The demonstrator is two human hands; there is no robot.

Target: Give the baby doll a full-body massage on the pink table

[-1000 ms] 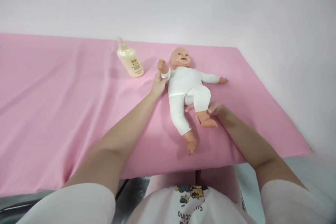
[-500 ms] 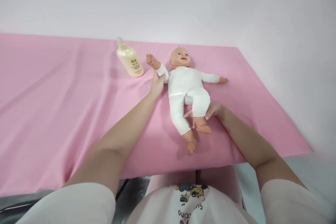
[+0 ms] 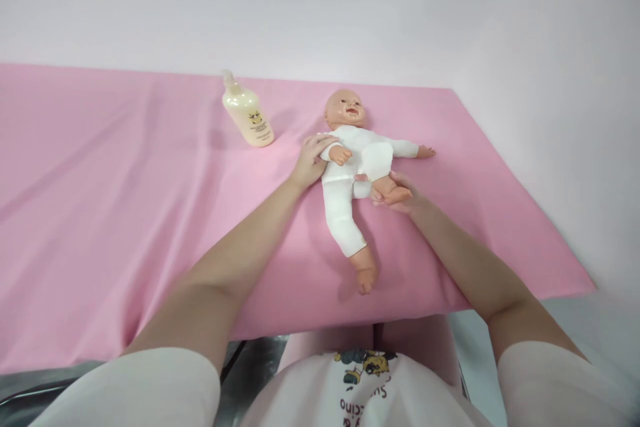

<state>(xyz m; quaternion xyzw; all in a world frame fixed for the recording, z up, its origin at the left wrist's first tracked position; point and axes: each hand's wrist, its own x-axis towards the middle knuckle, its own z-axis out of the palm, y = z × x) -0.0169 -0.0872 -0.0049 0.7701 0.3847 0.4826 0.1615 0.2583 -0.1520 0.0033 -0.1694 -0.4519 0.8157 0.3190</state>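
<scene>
On its back on the pink cloth lies a baby doll with a white cloth body and bare plastic head, hands and feet. My left hand is wrapped round the doll's arm on the left side, which is bent across its chest. Around the lower part of the doll's leg on the right side, my right hand is closed; that leg is bent up toward the belly. Some of my right fingers are hidden behind the leg. The doll's other leg lies straight toward me, and its other arm stretches out to the right.
A pump bottle of pale yellow liquid stands left of the doll. Pink cloth covers the table, with folds on the left. The table's front edge is close to my body, and a white wall rises behind.
The doll's arm in my left hand has swung from outstretched to folded over its chest. My right hand has pushed the held leg up and bent it toward the belly.
</scene>
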